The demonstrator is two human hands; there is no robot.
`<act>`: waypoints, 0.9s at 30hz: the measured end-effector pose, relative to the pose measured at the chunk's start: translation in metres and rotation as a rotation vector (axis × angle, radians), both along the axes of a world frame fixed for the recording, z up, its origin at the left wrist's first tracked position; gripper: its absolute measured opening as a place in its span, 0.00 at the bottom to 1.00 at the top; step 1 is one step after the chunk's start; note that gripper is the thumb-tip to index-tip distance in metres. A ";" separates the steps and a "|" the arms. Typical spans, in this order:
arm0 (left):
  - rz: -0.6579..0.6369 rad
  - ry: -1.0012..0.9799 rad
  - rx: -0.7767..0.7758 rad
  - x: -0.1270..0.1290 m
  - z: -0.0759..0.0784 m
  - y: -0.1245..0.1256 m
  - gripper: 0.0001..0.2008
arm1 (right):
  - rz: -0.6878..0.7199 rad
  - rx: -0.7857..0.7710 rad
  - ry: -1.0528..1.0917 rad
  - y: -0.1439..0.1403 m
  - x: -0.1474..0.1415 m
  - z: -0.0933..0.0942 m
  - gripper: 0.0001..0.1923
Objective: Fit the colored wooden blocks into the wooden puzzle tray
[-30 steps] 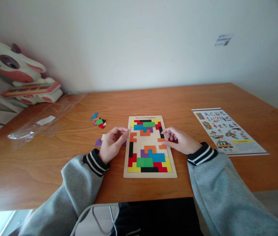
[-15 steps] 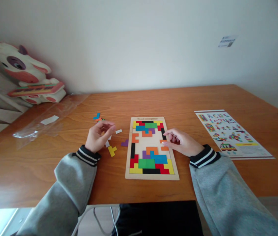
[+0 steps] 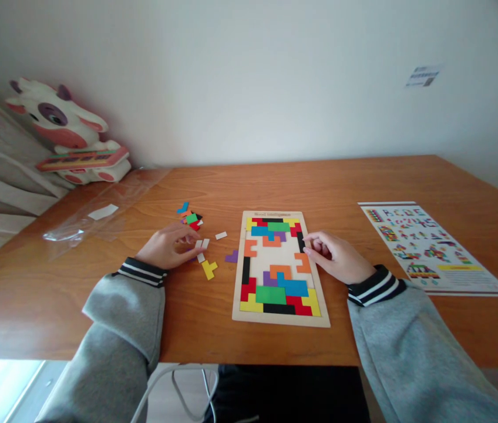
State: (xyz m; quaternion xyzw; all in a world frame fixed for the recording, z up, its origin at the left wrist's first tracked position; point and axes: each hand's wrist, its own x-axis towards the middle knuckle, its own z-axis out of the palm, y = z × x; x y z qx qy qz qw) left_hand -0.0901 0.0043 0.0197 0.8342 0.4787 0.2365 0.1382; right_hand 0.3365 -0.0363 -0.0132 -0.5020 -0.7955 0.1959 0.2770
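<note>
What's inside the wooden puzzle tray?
Inside the wooden puzzle tray sit colored block pieces along the top and bottom, with bare wood in the middle. The right hand rests on the right edge, hiding whatever lies beneath it.

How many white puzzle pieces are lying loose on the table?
3, maybe more hidden. One white piece lies alone left of the puzzle board; two white pieces sit at the left hand's fingertips, above the yellow piece.

Head view, forward and down, near the table
</note>
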 end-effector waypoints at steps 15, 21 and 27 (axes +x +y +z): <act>0.067 -0.142 -0.290 -0.048 -0.016 0.006 0.19 | -0.013 -0.028 0.012 0.000 -0.002 -0.003 0.12; 0.038 -0.054 -0.256 -0.038 -0.014 0.005 0.24 | -0.018 -0.038 0.010 0.000 -0.002 -0.005 0.13; 0.056 0.015 -0.321 -0.038 -0.012 0.005 0.26 | -0.021 -0.027 0.005 0.000 -0.001 -0.006 0.13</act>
